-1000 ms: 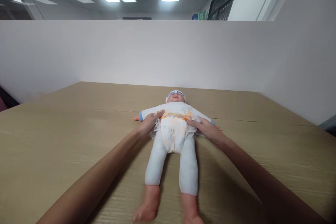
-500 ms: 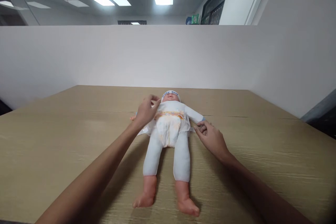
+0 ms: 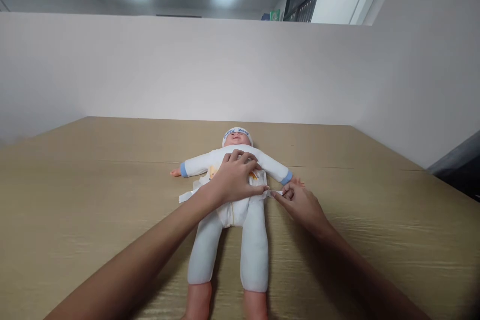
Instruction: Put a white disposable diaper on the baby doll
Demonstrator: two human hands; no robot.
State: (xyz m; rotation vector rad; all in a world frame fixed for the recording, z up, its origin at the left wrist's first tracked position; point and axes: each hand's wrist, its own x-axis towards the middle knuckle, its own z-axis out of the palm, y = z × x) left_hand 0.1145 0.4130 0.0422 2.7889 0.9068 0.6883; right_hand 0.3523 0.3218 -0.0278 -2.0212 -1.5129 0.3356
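Observation:
A baby doll (image 3: 256,250) in a white suit with blue cuffs and a lettered headband lies on its back, head away from me. Around its hips is a white diaper (image 3: 233,212) with orange print. Over the front of the diaper lies my left hand (image 3: 240,175), fingers spread, its thumb reaching to the right side edge. My right hand (image 3: 298,202) pinches the diaper's white side tab (image 3: 275,193), which is stretched outward close to the doll's hand. A second tab (image 3: 185,197) sticks out loose on the left side.
The wooden table (image 3: 93,220) extends on both sides of the doll, with a seam running across it. A pale partition wall (image 3: 187,70) stands at its far edge. Something dark (image 3: 461,165) is beyond the table's right edge.
My left hand has moved right and down onto the diaper's front. The right hand now pinches the tab beside the doll's cuff. The camera view has shifted downward.

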